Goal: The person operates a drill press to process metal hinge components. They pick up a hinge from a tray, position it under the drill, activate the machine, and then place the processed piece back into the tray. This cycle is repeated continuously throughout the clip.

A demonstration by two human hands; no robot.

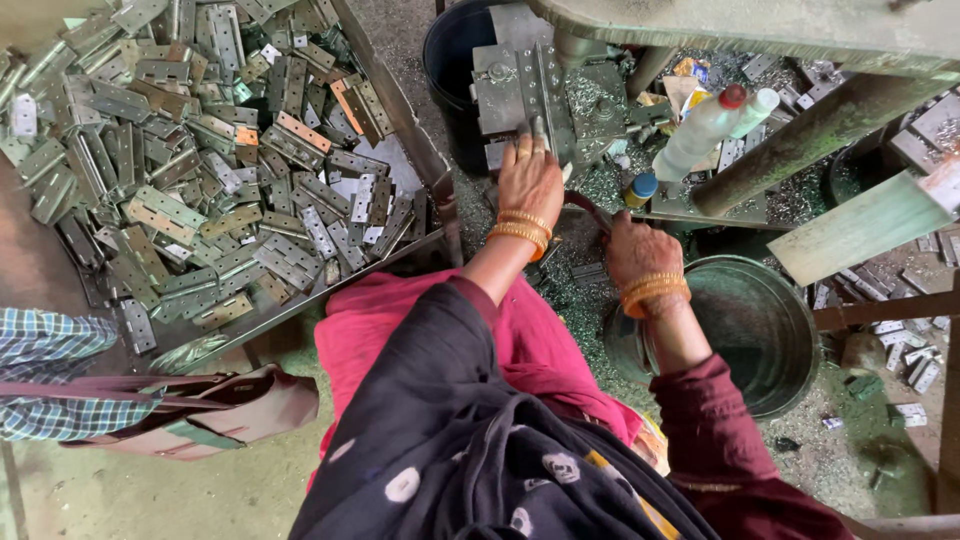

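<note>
The one camera sits on my head, looking steeply down and close over my lap, my arms and the grey metal press block [525,95] ahead.

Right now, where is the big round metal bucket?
In the head view the metal bucket sits low on the right, just beside the person's right hand, below the clear plastic bottle.
</note>
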